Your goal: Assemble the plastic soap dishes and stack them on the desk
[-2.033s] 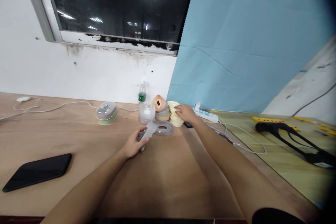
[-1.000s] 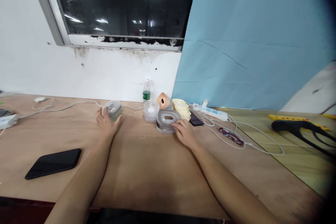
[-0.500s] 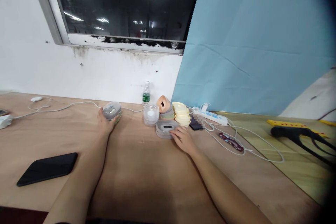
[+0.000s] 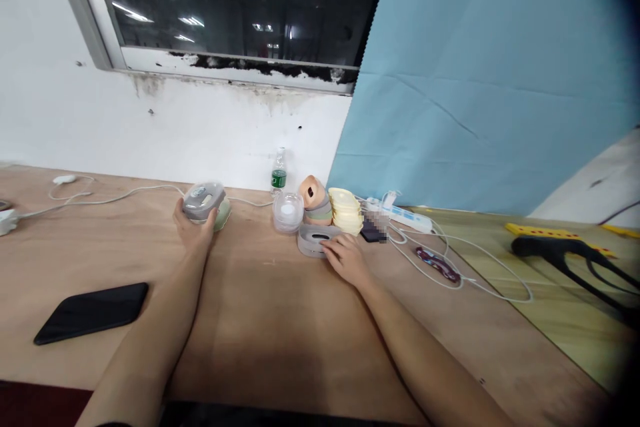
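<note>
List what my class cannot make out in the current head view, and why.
Head view: some fingers of the left hand, hidden behind the grey oval container it holds.
Head view: wording on the bottle's green label, too small to read.
Head view: part of the dark phone, covered by a pixelated patch.
Head view: the rest of a white block, cut off by the left edge.

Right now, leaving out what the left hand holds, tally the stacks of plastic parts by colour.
Grey oval plastic stack, touched by the right hand: 1
Clear rounded plastic stack: 1
Pale-yellow plastic stack: 1
Mixed peach, grey and green plastic stack: 1
Total: 4
</note>
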Motion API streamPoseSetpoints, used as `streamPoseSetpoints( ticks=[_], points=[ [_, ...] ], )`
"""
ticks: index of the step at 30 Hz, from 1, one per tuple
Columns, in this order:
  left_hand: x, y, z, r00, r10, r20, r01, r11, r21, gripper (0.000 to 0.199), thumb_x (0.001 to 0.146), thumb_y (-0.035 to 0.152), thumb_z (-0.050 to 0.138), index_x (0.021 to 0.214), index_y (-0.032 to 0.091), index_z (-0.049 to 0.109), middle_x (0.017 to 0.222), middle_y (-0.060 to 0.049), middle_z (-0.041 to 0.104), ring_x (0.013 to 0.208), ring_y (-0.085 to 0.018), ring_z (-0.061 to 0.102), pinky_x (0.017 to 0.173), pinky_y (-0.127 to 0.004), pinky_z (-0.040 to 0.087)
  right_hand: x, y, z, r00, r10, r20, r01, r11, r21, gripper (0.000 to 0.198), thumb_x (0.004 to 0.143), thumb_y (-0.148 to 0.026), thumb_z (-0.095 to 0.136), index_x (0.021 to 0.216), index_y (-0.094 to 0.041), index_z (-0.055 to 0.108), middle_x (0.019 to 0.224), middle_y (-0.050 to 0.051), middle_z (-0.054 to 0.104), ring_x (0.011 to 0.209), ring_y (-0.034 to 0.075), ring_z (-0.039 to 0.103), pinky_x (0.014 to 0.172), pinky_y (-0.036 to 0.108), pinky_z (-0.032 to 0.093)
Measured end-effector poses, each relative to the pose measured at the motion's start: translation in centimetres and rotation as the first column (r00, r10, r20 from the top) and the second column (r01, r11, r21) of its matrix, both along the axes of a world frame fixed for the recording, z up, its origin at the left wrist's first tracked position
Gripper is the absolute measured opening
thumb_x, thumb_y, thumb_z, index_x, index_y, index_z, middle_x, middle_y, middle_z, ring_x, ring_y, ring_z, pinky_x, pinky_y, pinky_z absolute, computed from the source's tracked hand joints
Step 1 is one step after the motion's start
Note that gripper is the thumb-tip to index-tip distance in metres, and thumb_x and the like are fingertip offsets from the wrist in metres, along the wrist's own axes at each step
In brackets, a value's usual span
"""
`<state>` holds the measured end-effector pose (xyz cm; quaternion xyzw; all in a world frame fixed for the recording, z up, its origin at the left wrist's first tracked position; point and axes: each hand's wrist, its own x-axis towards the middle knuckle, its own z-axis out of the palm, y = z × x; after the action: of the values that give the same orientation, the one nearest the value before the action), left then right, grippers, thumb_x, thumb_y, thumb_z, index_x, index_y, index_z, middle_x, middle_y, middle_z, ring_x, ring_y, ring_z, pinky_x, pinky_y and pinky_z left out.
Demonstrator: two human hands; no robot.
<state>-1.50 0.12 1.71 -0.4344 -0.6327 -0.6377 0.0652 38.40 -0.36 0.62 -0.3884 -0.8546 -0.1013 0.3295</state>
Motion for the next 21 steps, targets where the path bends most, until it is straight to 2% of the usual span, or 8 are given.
streamPoseSetpoints(
  ticks=[3, 6, 8, 10, 12, 14, 16, 21],
  points=[
    [2.0, -1.2, -0.4, 0.993, -0.114, -0.016, 0.115, 0.979, 0.167, 0.088, 0.079, 0.049, 0.062, 0.142, 0.009, 0.015, 0.145, -0.018, 0.026, 0.135, -0.027, 0.030, 0.112, -0.039, 0.026, -0.4, -0.4, 0.4, 0.999, -0.009, -0.053, 0.012, 0.999, 0.047, 0.024, 0.090, -0.033, 0.052, 0.104, -0.021, 0.067, 0.089, 0.008, 0.065, 0.090, 0.022, 0.056, 0.084, 0.039, 0.043],
    [5.0, -3.2, -1.2, 0.939, -0.343, -0.025, 0.341, 0.917, 0.207, 0.086, 0.080, 0.057, 0.054, 0.144, 0.013, 0.016, 0.144, -0.018, 0.029, 0.132, -0.029, 0.035, 0.109, -0.040, 0.032, -1.1, -1.0, 0.8, 0.993, 0.034, -0.113, -0.024, 0.996, 0.090, 0.029, 0.089, -0.035, 0.053, 0.113, -0.021, 0.062, 0.098, 0.009, 0.066, 0.093, 0.023, 0.057, 0.088, 0.041, 0.043],
    [7.2, -4.8, -1.6, 0.877, -0.474, -0.078, 0.480, 0.868, 0.128, 0.080, 0.082, 0.057, 0.050, 0.143, 0.015, 0.021, 0.142, -0.017, 0.034, 0.131, -0.031, 0.038, 0.107, -0.044, 0.034, -1.7, -1.7, 0.9, 0.988, 0.090, -0.124, -0.077, 0.992, 0.104, 0.040, 0.088, -0.039, 0.054, 0.123, -0.020, 0.055, 0.105, 0.011, 0.065, 0.097, 0.025, 0.057, 0.089, 0.043, 0.043],
    [9.0, -6.4, -1.7, 0.751, -0.633, -0.186, 0.636, 0.770, -0.053, 0.080, 0.079, 0.053, 0.056, 0.142, 0.015, 0.025, 0.138, -0.017, 0.041, 0.126, -0.032, 0.043, 0.104, -0.047, 0.036, -2.3, -2.3, 1.0, 0.979, 0.169, -0.118, -0.157, 0.982, 0.104, 0.054, 0.086, -0.046, 0.054, 0.132, -0.019, 0.047, 0.113, 0.013, 0.062, 0.104, 0.027, 0.055, 0.091, 0.045, 0.043],
    [10.2, -7.5, -1.4, 0.610, -0.735, -0.296, 0.726, 0.668, -0.163, 0.083, 0.073, 0.051, 0.063, 0.141, 0.016, 0.029, 0.136, -0.017, 0.045, 0.123, -0.034, 0.046, 0.104, -0.048, 0.037, -2.8, -2.9, 1.1, 0.961, 0.259, -0.097, -0.252, 0.964, 0.082, 0.063, 0.085, -0.054, 0.050, 0.136, -0.018, 0.042, 0.121, 0.015, 0.058, 0.111, 0.029, 0.053, 0.094, 0.047, 0.042],
    [10.9, -8.0, -1.1, 0.557, -0.764, -0.326, 0.754, 0.630, -0.189, 0.084, 0.072, 0.049, 0.064, 0.141, 0.016, 0.030, 0.136, -0.017, 0.045, 0.122, -0.034, 0.047, 0.103, -0.049, 0.037, -3.1, -3.3, 1.3, 0.944, 0.320, -0.084, -0.318, 0.947, 0.033, 0.063, 0.087, -0.056, 0.044, 0.137, -0.018, 0.042, 0.126, 0.015, 0.055, 0.116, 0.030, 0.051, 0.096, 0.048, 0.041],
    [11.0, -8.0, -1.0, 0.558, -0.771, -0.306, 0.759, 0.624, -0.188, 0.082, 0.074, 0.048, 0.062, 0.142, 0.016, 0.029, 0.136, -0.017, 0.046, 0.122, -0.033, 0.048, 0.103, -0.049, 0.037, -3.2, -3.6, 1.5, 0.935, 0.342, -0.096, -0.345, 0.938, -0.021, 0.058, 0.090, -0.055, 0.041, 0.135, -0.019, 0.044, 0.127, 0.013, 0.056, 0.117, 0.028, 0.051, 0.098, 0.047, 0.040],
    [10.5, -7.4, -1.4, 0.530, -0.799, -0.286, 0.778, 0.592, -0.212, 0.087, 0.073, 0.051, 0.062, 0.144, 0.015, 0.026, 0.136, -0.017, 0.047, 0.121, -0.034, 0.049, 0.101, -0.049, 0.038, -3.3, -3.5, 0.8, 0.922, 0.270, -0.279, -0.311, 0.944, -0.113, 0.051, 0.095, -0.054, 0.030, 0.127, -0.022, 0.052, 0.122, 0.011, 0.062, 0.112, 0.025, 0.058, 0.093, 0.041, 0.046]
  ],
)
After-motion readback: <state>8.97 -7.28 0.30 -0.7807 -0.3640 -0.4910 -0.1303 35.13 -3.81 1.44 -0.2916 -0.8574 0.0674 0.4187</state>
